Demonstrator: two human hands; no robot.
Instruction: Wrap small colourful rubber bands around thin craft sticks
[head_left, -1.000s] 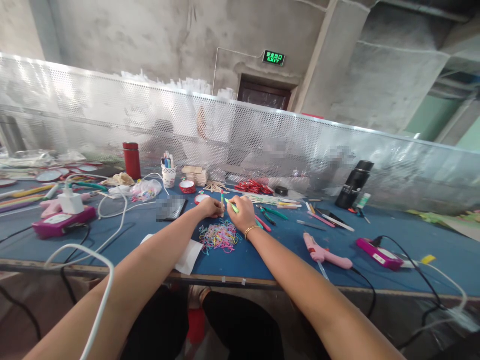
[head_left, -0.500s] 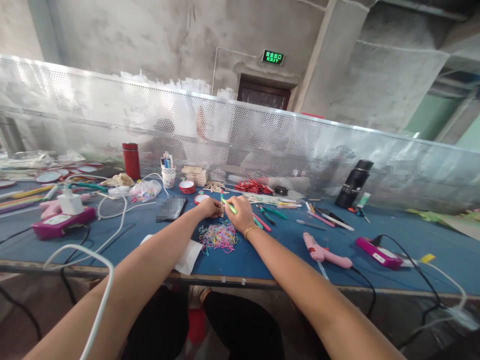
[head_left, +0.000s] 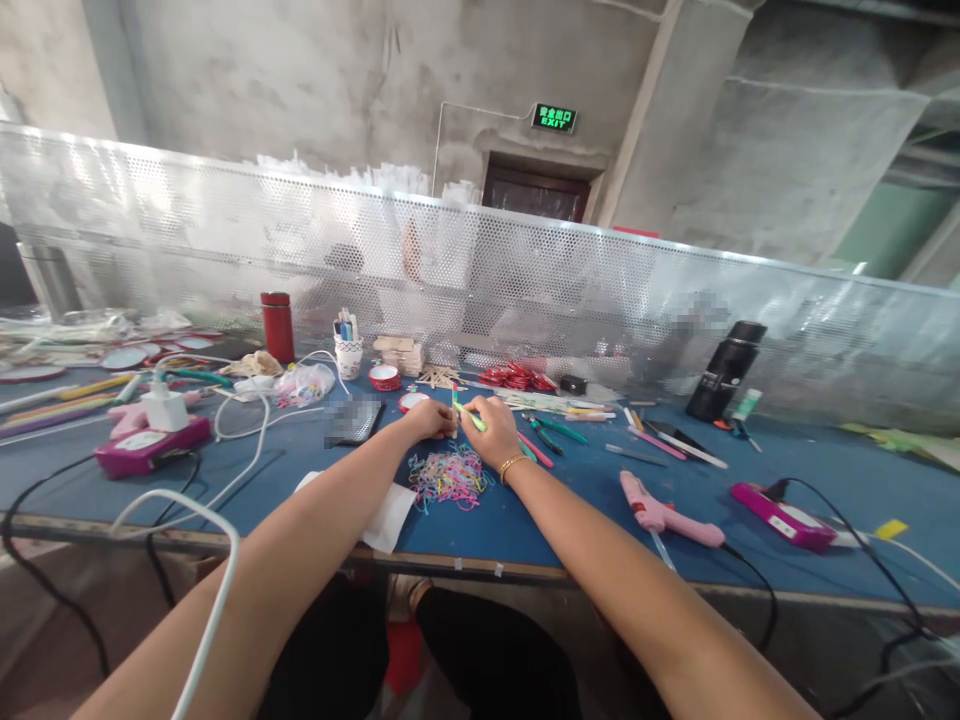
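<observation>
My left hand [head_left: 433, 420] is closed around the lower part of a small upright wooden stick [head_left: 454, 396], whose upper end is coloured red and green. In my right hand [head_left: 492, 432] is a light green marker [head_left: 472, 417], its tip pointing at the stick. Whether the tip touches the wood is too small to tell. Just in front of both hands lies a heap of thin multicoloured loops [head_left: 450, 477]. Beyond them are a pile of plain wooden sticks [head_left: 442, 376] and a red-rimmed round piece [head_left: 412, 401], partly behind my left hand.
A pink glue gun [head_left: 664, 515] and a purple power strip [head_left: 780, 517] lie to the right; another purple strip [head_left: 154, 448] with cables is left. Pliers [head_left: 541, 432], a phone-like dark slab [head_left: 365, 420], a red bottle [head_left: 277, 328] and a black flask [head_left: 726, 372] stand around.
The whole view has shifted slightly, so everything appears a little further right. Both hands keep nearly the same pose, still holding the stick and the marker.
</observation>
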